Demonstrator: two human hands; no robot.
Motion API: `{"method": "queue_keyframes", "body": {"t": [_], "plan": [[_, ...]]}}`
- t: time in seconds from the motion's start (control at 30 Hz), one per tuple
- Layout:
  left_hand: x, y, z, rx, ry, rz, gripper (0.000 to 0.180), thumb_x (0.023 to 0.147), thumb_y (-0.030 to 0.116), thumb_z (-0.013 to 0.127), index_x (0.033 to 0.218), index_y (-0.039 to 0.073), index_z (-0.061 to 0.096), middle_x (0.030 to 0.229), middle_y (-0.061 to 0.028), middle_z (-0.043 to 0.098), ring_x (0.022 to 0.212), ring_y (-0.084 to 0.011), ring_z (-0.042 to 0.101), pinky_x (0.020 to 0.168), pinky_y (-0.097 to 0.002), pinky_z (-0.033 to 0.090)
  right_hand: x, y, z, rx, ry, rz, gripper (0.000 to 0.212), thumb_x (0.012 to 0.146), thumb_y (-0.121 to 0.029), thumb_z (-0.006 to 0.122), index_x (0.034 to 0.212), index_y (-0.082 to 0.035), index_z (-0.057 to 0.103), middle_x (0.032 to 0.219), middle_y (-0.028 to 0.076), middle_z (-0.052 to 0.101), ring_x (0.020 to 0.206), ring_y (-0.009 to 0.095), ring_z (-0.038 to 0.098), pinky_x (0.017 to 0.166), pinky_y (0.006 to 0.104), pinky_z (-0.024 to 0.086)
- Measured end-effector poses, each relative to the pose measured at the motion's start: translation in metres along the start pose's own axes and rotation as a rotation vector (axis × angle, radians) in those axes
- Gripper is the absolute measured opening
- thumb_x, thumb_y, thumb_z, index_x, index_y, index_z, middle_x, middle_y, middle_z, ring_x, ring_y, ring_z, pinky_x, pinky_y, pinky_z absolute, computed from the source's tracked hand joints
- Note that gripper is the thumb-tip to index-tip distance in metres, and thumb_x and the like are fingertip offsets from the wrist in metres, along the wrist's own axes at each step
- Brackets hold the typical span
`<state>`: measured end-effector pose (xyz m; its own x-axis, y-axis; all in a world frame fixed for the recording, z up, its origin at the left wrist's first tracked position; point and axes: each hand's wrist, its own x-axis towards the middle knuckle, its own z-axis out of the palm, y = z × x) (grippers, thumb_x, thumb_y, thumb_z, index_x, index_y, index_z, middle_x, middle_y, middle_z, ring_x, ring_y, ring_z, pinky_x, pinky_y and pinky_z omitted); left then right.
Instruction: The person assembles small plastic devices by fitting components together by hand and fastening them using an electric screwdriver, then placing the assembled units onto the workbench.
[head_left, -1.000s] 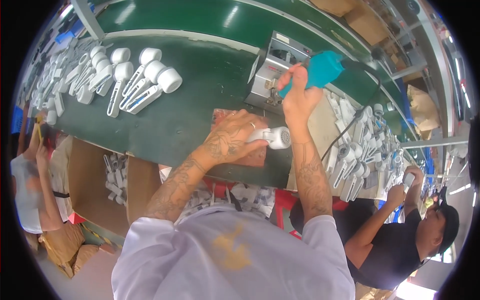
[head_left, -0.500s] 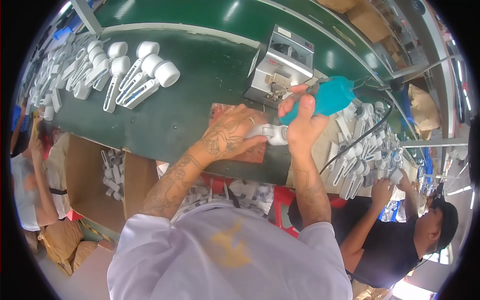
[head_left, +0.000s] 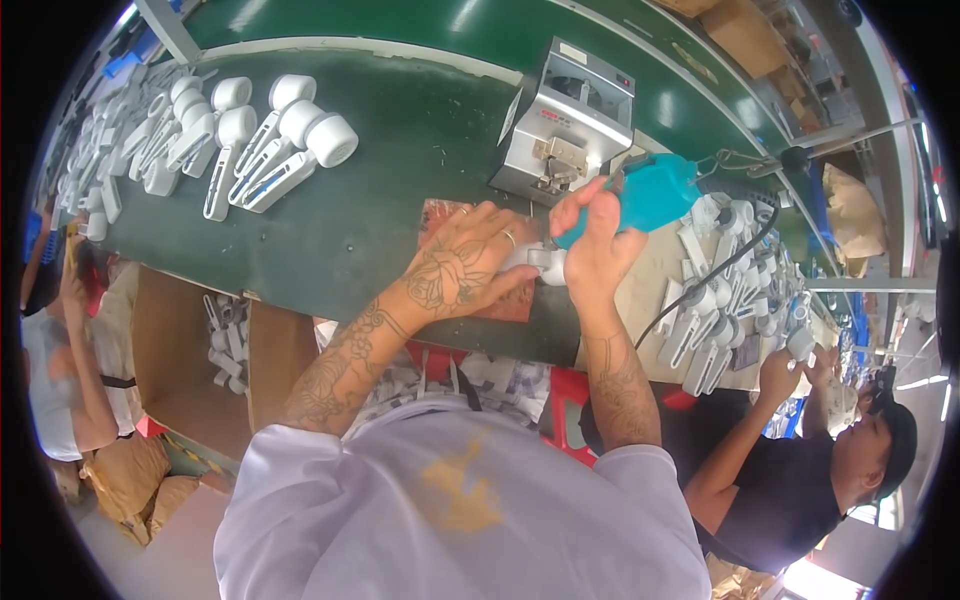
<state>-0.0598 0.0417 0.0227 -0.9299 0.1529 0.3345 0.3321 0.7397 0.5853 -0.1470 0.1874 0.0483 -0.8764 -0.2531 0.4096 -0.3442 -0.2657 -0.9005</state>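
Head view: the left hand (head_left: 465,265) presses a white part (head_left: 545,265) down on the red mat (head_left: 505,300) at the table edge. The right hand (head_left: 595,250) grips a teal driver (head_left: 645,200), tip at the part. Fastening seems underway; next needs a steady, upright tool.

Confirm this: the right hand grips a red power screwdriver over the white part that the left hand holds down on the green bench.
Not quite. The head view shows the power screwdriver is teal, not red. The right hand does grip it over the white part, which the left hand holds down on the green bench.
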Motion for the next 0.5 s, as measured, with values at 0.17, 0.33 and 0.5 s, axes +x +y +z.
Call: {"method": "queue_keyframes", "body": {"t": [0.17, 0.33, 0.5], "plan": [[0.0, -0.004, 0.003, -0.035, 0.024, 0.033, 0.034, 0.093, 0.032, 0.065, 0.111, 0.003, 0.067, 0.119, -0.0138, 0.063, 0.112, -0.0376, 0.058, 0.1, -0.0462, 0.045, 0.013, -0.017, 0.001, 0.009, 0.01, 0.066, 0.032, 0.102, -0.029, 0.062, 0.103, 0.003, 0.058, 0.069, 0.005, 0.058, 0.059, 0.013, 0.057, 0.055, 0.0279, 0.046], [-0.002, -0.005, 0.005, -0.091, 0.036, 0.022, 0.03, 0.093, 0.027, 0.063, 0.115, 0.007, 0.066, 0.118, -0.0124, 0.064, 0.11, -0.0374, 0.059, 0.101, -0.0457, 0.044, 0.057, -0.019, 0.012, -0.065, 0.142, -0.069, 0.037, 0.103, -0.035, 0.06, 0.1, 0.002, 0.06, 0.067, 0.004, 0.059, 0.058, 0.011, 0.057, 0.052, 0.026, 0.042], [-0.001, -0.007, 0.005, -0.161, 0.053, 0.03, 0.027, 0.094, 0.024, 0.062, 0.115, 0.009, 0.066, 0.116, -0.01, 0.066, 0.109, -0.0348, 0.06, 0.1, -0.0462, 0.045, 0.068, 0.006, 0.016, -0.073, 0.074, -0.188, 0.03, 0.102, -0.028, 0.063, 0.096, 0.001, 0.059, 0.067, 0.003, 0.059, 0.059, 0.011, 0.058, 0.056, 0.0267, 0.044]]}}
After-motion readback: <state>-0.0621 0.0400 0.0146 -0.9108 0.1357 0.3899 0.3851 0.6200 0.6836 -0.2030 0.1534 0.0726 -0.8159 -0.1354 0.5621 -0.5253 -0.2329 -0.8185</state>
